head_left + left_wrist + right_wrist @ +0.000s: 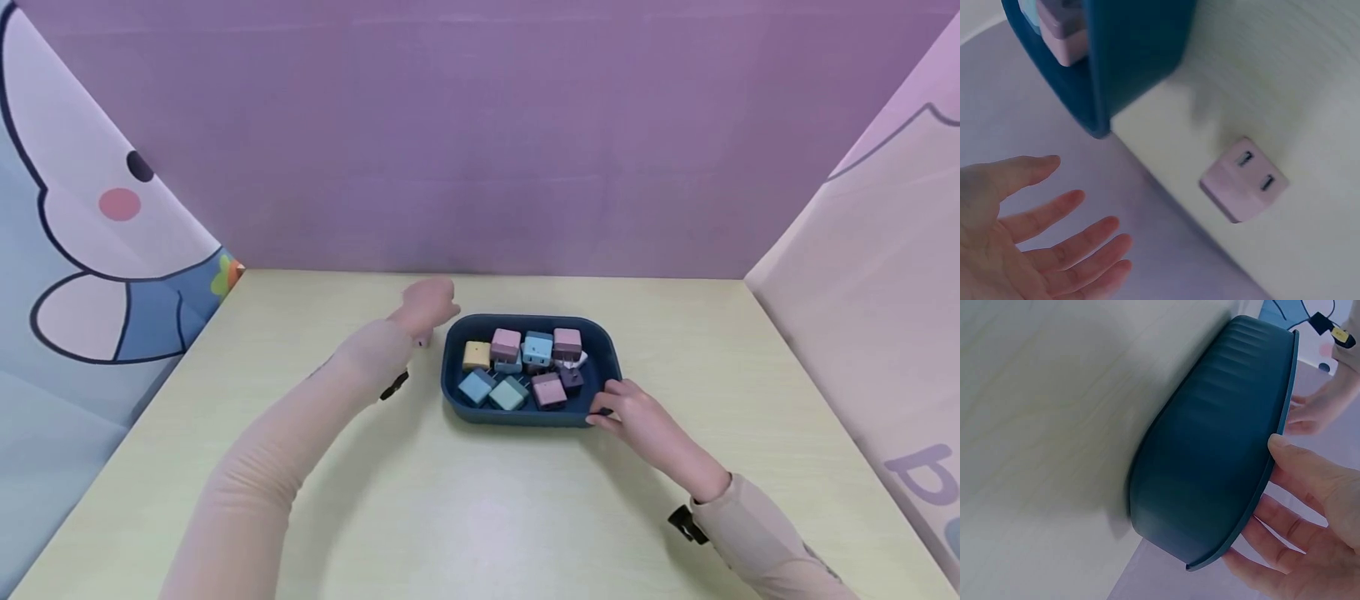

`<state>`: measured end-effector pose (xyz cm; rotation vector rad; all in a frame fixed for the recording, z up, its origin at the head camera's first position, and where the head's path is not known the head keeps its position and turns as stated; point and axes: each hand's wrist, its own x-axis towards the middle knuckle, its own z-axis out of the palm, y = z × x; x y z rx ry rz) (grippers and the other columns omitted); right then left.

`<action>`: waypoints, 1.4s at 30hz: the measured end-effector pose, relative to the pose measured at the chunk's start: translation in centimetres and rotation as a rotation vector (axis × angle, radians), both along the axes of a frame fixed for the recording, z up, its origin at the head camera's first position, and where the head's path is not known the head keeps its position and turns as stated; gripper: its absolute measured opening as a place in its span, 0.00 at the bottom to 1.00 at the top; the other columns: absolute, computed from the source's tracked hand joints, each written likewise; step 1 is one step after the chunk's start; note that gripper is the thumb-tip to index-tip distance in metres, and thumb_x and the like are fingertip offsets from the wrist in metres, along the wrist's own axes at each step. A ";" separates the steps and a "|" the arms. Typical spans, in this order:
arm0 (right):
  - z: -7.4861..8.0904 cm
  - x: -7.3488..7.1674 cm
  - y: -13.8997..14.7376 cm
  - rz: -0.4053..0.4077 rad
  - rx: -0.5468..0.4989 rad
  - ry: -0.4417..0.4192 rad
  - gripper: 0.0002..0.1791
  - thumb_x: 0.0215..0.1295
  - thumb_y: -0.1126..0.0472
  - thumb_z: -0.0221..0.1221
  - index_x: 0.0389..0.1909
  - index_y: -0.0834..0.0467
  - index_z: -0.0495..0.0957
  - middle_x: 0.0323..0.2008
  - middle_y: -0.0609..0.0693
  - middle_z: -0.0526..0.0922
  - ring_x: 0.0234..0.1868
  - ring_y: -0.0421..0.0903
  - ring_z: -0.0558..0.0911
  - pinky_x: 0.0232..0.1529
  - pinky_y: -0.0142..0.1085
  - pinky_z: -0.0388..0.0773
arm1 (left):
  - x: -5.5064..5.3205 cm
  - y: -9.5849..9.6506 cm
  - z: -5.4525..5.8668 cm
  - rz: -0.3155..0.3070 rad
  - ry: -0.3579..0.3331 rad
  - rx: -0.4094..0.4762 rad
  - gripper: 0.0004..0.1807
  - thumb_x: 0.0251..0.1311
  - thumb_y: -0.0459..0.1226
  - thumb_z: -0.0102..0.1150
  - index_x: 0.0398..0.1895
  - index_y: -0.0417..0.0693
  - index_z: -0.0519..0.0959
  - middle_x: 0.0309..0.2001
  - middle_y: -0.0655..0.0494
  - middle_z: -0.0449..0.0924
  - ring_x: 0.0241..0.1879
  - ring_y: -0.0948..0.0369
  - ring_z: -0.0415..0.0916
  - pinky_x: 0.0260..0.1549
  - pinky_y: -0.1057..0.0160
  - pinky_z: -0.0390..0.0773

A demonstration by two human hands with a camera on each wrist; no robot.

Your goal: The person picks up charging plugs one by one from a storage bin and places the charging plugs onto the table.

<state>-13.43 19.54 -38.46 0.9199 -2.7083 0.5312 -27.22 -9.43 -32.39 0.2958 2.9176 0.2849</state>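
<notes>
Left wrist view: I have the left hand (1013, 265), fingers spread and empty, near a pink charger (1235, 187) on the table (1310, 81) just beside the tray (1138, 56), whose corner the right hand (637, 417) pinches, so I'd brace there and grip the charger by opposite sides.

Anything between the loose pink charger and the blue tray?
Only bare, shadowed tabletop between the pink charger and the blue tray; the left wrist view shows it.
</notes>
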 end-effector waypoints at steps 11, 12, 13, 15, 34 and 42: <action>0.2 0.1 -0.1 0.000 -0.001 0.001 0.03 0.46 0.66 0.65 0.21 0.58 0.79 0.21 0.46 0.71 0.26 0.42 0.69 0.26 0.32 0.70 | 1.6 3.1 1.4 -0.100 0.059 -0.067 0.11 0.59 0.41 0.52 0.35 0.41 0.75 0.31 0.52 0.75 0.27 0.59 0.70 0.26 0.65 0.72; 0.2 0.1 -0.1 0.001 -0.001 0.003 0.03 0.46 0.66 0.65 0.21 0.58 0.79 0.21 0.46 0.71 0.26 0.42 0.69 0.26 0.32 0.70 | 1.8 3.4 1.5 -0.110 0.063 -0.067 0.11 0.59 0.41 0.52 0.36 0.41 0.75 0.32 0.52 0.75 0.27 0.59 0.70 0.27 0.64 0.73; 0.2 0.1 -0.1 0.002 -0.002 0.003 0.03 0.46 0.66 0.65 0.21 0.58 0.79 0.21 0.46 0.71 0.26 0.42 0.69 0.26 0.32 0.70 | 1.9 3.6 1.5 -0.120 0.068 -0.072 0.11 0.59 0.41 0.52 0.36 0.41 0.75 0.32 0.52 0.76 0.28 0.59 0.71 0.28 0.64 0.73; 0.2 0.1 -0.1 0.004 -0.004 0.006 0.04 0.45 0.66 0.65 0.21 0.58 0.79 0.21 0.46 0.71 0.25 0.42 0.69 0.25 0.32 0.70 | 2.2 4.0 1.6 -0.136 0.076 -0.072 0.11 0.58 0.41 0.53 0.36 0.42 0.75 0.33 0.52 0.76 0.28 0.59 0.71 0.29 0.64 0.74; -0.2 0.1 -0.1 0.002 -0.008 0.010 0.04 0.45 0.66 0.65 0.21 0.57 0.79 0.21 0.44 0.70 0.26 0.41 0.70 0.26 0.31 0.71 | 2.9 7.7 0.5 -0.236 0.004 -0.059 0.06 0.57 0.38 0.54 0.35 0.45 0.74 0.30 0.56 0.74 0.28 0.62 0.70 0.27 0.66 0.71; -0.1 0.2 -0.1 0.002 -0.011 0.010 0.04 0.45 0.66 0.65 0.21 0.57 0.79 0.21 0.44 0.70 0.26 0.40 0.69 0.25 0.31 0.70 | 3.1 8.4 -0.1 -0.263 -0.030 -0.059 0.08 0.57 0.37 0.55 0.37 0.44 0.75 0.34 0.54 0.76 0.30 0.62 0.72 0.31 0.65 0.74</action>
